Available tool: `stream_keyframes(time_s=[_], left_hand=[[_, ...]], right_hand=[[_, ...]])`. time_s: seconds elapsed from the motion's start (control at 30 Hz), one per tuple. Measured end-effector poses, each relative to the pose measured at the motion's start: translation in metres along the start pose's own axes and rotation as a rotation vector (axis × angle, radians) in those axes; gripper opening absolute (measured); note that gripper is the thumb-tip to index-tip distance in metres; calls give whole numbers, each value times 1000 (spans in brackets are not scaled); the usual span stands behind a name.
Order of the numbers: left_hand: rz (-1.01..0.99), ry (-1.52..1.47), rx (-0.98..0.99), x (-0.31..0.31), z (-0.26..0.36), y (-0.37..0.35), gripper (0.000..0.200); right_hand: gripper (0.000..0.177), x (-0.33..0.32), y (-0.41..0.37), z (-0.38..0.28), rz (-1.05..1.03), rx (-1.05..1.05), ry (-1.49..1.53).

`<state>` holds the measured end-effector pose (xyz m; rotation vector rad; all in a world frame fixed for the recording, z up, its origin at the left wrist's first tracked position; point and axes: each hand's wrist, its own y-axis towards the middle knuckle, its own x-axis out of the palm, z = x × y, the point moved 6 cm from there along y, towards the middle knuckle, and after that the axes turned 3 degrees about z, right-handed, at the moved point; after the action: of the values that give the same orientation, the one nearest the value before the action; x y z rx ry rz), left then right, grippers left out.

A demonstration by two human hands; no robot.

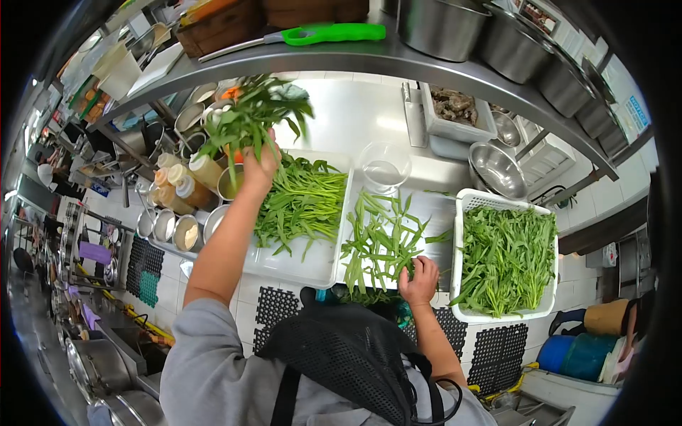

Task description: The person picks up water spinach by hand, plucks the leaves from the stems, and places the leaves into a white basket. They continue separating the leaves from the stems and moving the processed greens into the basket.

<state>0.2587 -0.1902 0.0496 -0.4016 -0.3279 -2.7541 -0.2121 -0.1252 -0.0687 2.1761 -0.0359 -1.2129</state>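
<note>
My left hand (pixel 262 165) is raised over the left side of the counter, its fingers wrapped round a bunch of water spinach (pixel 250 117) whose leaves hang loosely outward. Below it, more water spinach (pixel 302 202) lies in a shallow white tray (pixel 302 264), stems pointing right. My right hand (pixel 419 280) rests low on the counter with its fingers curled on the edge of some loose water spinach stems (pixel 380 238), spread over a pale surface. Close on its right, a white perforated basket (pixel 462 284) is heaped with cut water spinach (pixel 504 259).
A clear round tub (pixel 383 167) stands behind the loose stems. Steel bowls (pixel 497 169), a cleaver (pixel 414 117) and a plastic bin (pixel 465 126) sit at back right. Sauce bottles (pixel 186 186) crowd the left. A steel shelf (pixel 341 53) with pots crosses overhead.
</note>
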Motion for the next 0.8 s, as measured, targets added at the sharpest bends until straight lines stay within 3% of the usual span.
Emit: stream_keyframes(time_s=[0.07, 0.13, 0.17, 0.23, 0.37, 0.47, 0.53, 0.6, 0.7, 0.8], left_hand=[[367, -84, -56, 21, -17, -21, 21], [551, -304, -267, 47, -53, -41, 23], [558, -492, -369, 46, -98, -37, 25], [547, -538, -594, 53, -147, -37, 24], [483, -636, -562, 59, -146, -8, 30], [581, -635, -526, 60, -138, -8, 36], [609, -616, -597, 72, -154, -10, 42], [497, -635, -655, 68, -182, -7, 49], [622, -726, -640, 63, -197, -7, 52], [621, -705, -639, 62, -201, -5, 52]], right_hand=[[30, -2, 2, 2, 30, 11, -15], [30, -4, -1, 2, 10, 15, 9], [30, -5, -1, 4, -3, 33, -3], [31, -11, -2, 8, -11, 35, -4], [30, -13, -6, 13, 17, 29, 23], [30, -16, -7, 15, 34, 25, 32], [30, -19, -8, 16, 50, 44, 21], [30, -20, -8, 16, 61, 35, 43], [30, -18, -11, 18, 68, 39, 50], [30, -18, -11, 19, 62, 42, 56]])
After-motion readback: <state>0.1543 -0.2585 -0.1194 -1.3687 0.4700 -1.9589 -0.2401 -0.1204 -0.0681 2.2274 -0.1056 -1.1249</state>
